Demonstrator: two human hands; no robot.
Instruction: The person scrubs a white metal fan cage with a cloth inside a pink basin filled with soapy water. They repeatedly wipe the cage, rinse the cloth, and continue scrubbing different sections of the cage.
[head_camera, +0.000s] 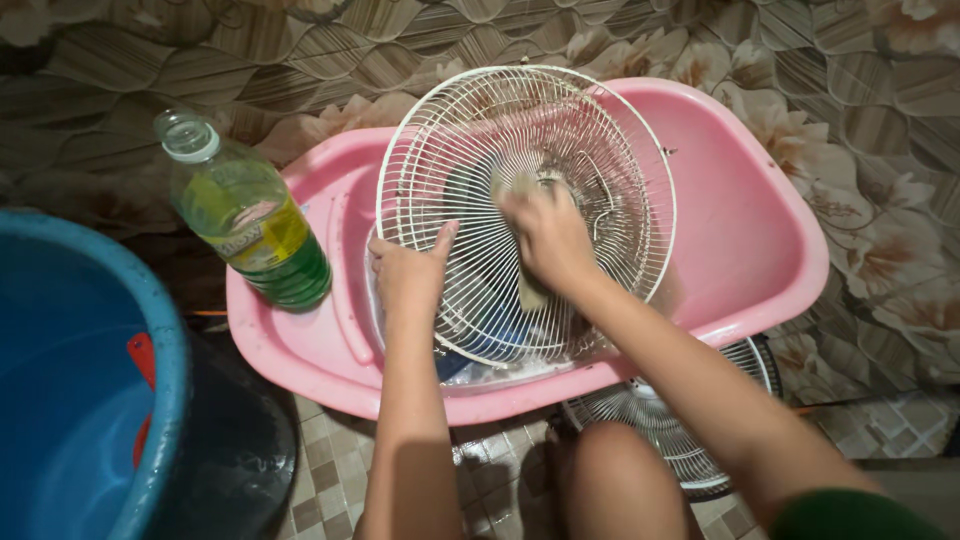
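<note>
Blue bucket sitting well left of both hands, its rim crowding that side. Green-yellow bottle standing upright just left of the left hand. Left hand is gripping the white fan grille by its rim, tilting it in the pink tub. Right hand is pressing a sponge inside the grille, fingers closed on it. Tub's open room is lying right of the right hand. Second grille lying on the floor under the right forearm.

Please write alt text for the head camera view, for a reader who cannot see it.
The left hand holds the rim of a white wire fan guard upright in a pink basin, while the right hand presses a sponge inside it. A green liquid bottle stands beside it.
</note>
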